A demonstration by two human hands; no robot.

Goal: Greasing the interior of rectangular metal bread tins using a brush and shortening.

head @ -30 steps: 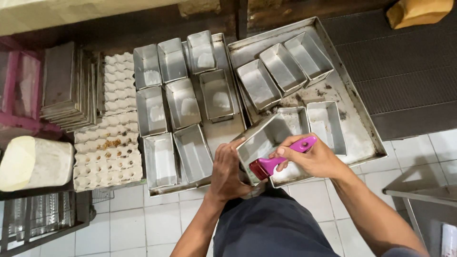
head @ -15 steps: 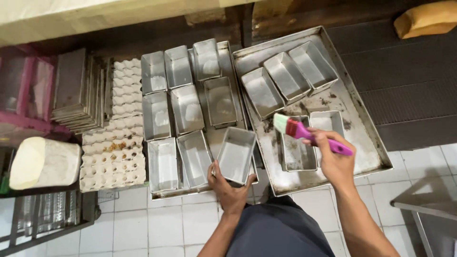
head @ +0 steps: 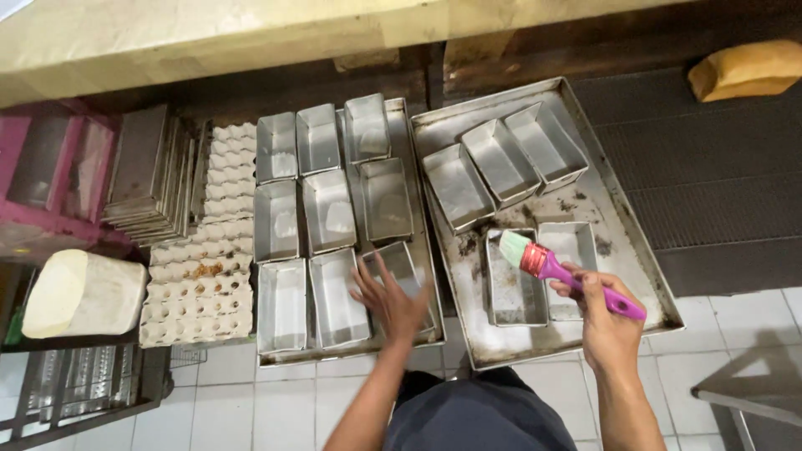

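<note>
Now your right hand (head: 608,321) grips a pastry brush (head: 561,273) while your left hand (head: 393,301) rests on a loaf tin (head: 399,280).

Your right fingers are clamped around the brush's pink handle, its pale bristles hanging over an empty tin (head: 512,284) on the right tray (head: 635,250), just beside another tin (head: 571,263). Your left fingers are spread apart, palm down, touching the nearest tin at the front corner of the left tray (head: 418,150), where nine tins sit in rows. Egg cartons (head: 205,267) lie just beside that tray, on the tiled floor (head: 217,409).
</note>
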